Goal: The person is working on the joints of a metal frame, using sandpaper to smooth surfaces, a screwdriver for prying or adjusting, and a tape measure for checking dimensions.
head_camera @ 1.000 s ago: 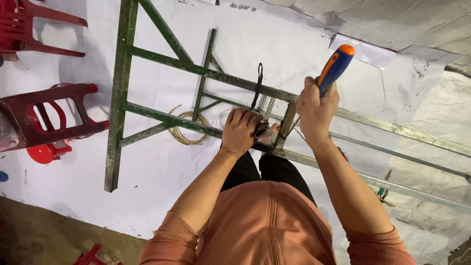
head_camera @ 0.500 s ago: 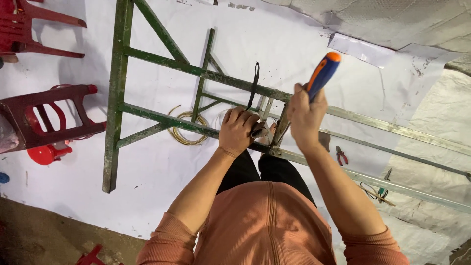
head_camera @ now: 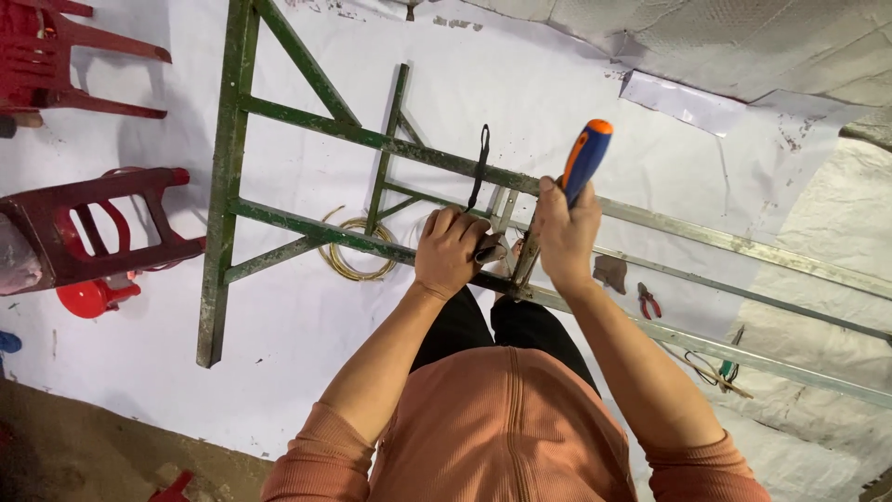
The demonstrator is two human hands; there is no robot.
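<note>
Right hand [head_camera: 563, 234] wrapped tight round tool with blue and orange handle [head_camera: 585, 160]. Handle sticks up above fist; metal end points down to green metal frame [head_camera: 230, 177], just by person's knees. Left hand [head_camera: 450, 253] curled over frame bar right beside tool, fingers closed on bar and small dark part there. Frame lies flat on white sheet [head_camera: 139, 363]. Coil of wire [head_camera: 351, 262] under frame, near left hand. Red pliers [head_camera: 648, 300] on sheet past right arm. Red stool [head_camera: 88, 228] far left, well apart.
</note>
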